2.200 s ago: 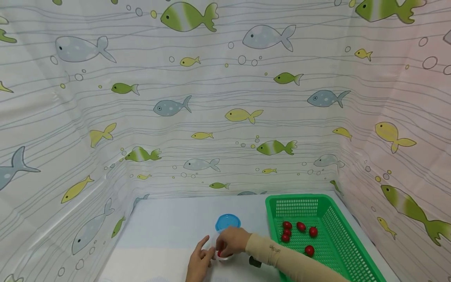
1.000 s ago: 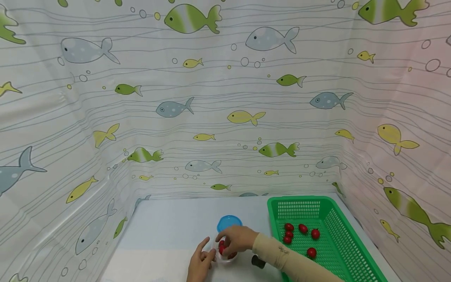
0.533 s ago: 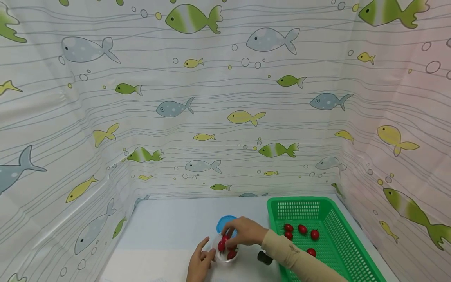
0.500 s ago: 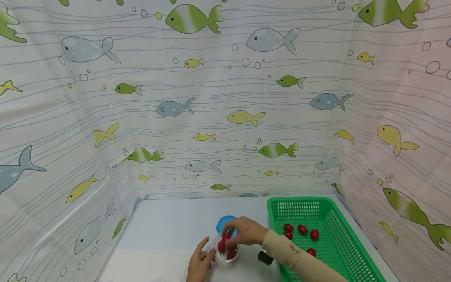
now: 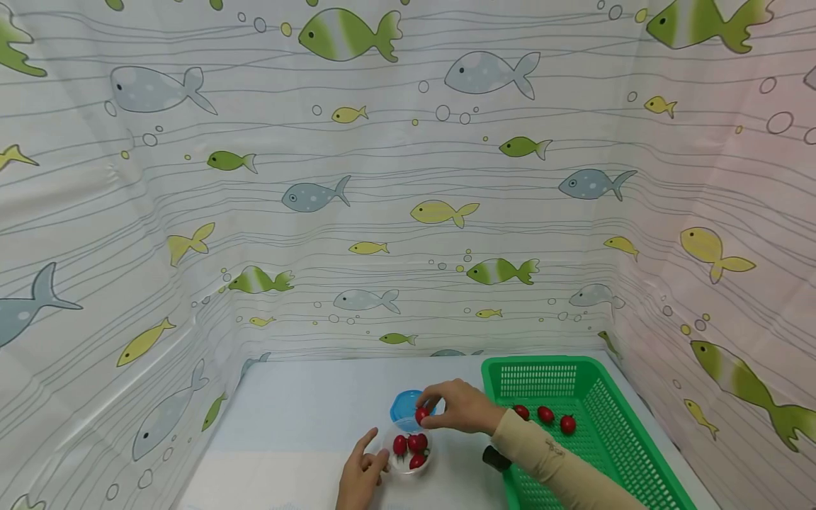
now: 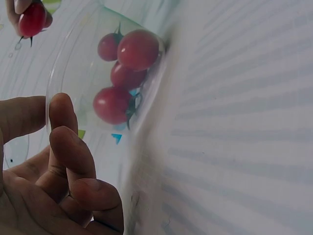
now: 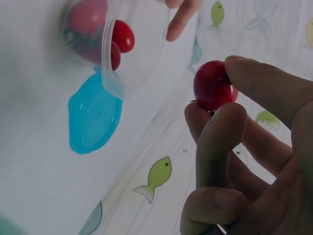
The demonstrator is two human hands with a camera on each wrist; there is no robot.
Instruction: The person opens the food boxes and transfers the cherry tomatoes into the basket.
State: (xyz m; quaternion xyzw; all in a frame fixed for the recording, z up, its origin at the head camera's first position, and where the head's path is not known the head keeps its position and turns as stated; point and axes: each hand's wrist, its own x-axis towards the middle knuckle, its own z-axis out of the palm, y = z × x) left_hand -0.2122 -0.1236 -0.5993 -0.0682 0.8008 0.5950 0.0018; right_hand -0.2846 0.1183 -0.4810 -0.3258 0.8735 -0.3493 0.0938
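A clear plastic container [image 5: 408, 469] stands on the white table with several cherry tomatoes [image 6: 138, 50] inside. At its left side, my left hand [image 5: 360, 473] has its fingertips right at the rim and holds it there, the fingers curled in the left wrist view. My right hand [image 5: 464, 405] pinches one cherry tomato [image 7: 212, 86] between thumb and fingertips, raised above the container's far edge. Behind the container lies a blue lid [image 7: 96, 115], partly covered by the right hand in the head view.
To the right, a green perforated basket [image 5: 612, 453] bears more cherry tomatoes [image 5: 568, 424], with my right sleeve [image 5: 542, 450] crossing its left wall. A dark wrist camera [image 5: 496, 459] hangs under the right wrist. Fish-printed curtains [image 5: 382, 212] enclose the table's back and sides.
My right hand has risen out of the container and moved right and away from me, bringing a cherry tomato with it. The left hand has stayed at the container's side.
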